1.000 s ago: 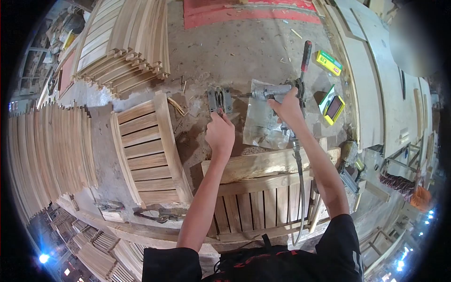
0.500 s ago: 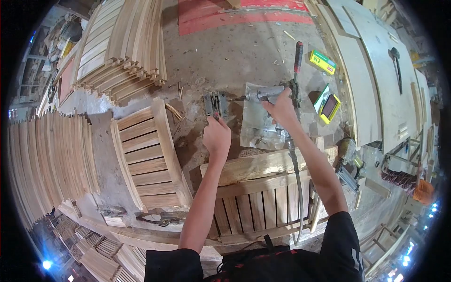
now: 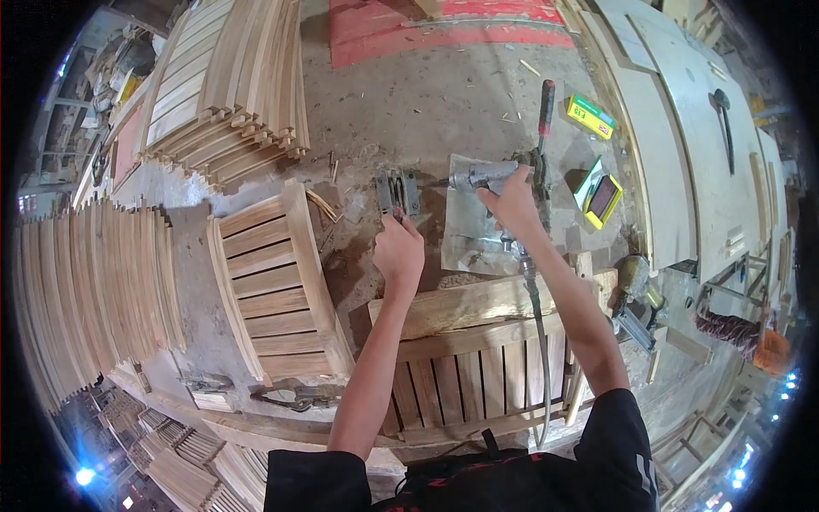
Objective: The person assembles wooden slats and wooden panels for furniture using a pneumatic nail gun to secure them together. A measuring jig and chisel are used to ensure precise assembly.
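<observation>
My left hand (image 3: 399, 253) is closed at the near end of a small metal device (image 3: 397, 191) with two side plates, lying on the grey surface. My right hand (image 3: 514, 203) is wrapped round a silver air tool (image 3: 488, 175) over a clear plastic sheet (image 3: 465, 224). The tool's thin tip points left toward the metal device, and a hose (image 3: 543, 341) runs from it toward my body. Just beyond my right hand stands a red and black handle (image 3: 546, 107).
Slatted wooden panels (image 3: 271, 290) lie at left and nearest me, beside a thick board (image 3: 465, 307). Stacked slats (image 3: 94, 286) fill the far left. Yellow-green boxes (image 3: 590, 118) lie at right, above a nail gun (image 3: 633, 282). Pale boards (image 3: 674, 154) line the right side.
The whole view has shifted slightly, moving things a little right and down. Both hands keep about the same hold and place on their tools.
</observation>
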`<action>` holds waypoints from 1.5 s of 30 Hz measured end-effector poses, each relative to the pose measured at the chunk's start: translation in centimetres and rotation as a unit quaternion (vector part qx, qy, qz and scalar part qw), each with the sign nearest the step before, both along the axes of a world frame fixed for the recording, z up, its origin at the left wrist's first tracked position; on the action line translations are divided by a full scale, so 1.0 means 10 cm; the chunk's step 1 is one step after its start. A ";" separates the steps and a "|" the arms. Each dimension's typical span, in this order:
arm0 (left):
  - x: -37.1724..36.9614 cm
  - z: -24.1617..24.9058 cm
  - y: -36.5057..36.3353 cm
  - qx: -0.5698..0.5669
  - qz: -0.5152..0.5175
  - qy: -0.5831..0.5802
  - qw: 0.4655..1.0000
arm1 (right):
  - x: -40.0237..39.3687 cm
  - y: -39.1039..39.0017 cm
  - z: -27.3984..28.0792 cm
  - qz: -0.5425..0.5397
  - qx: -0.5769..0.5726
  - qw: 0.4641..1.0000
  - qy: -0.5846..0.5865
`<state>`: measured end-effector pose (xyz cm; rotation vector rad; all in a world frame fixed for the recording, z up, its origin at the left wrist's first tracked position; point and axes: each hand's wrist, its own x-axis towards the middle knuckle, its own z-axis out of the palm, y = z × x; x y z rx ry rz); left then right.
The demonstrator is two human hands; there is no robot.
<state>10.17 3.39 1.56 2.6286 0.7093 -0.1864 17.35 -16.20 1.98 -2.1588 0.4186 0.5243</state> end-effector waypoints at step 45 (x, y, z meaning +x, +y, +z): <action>0.12 0.05 0.11 -0.098 -0.010 0.092 0.991 | -0.18 0.06 -0.02 -0.004 0.029 1.000 0.007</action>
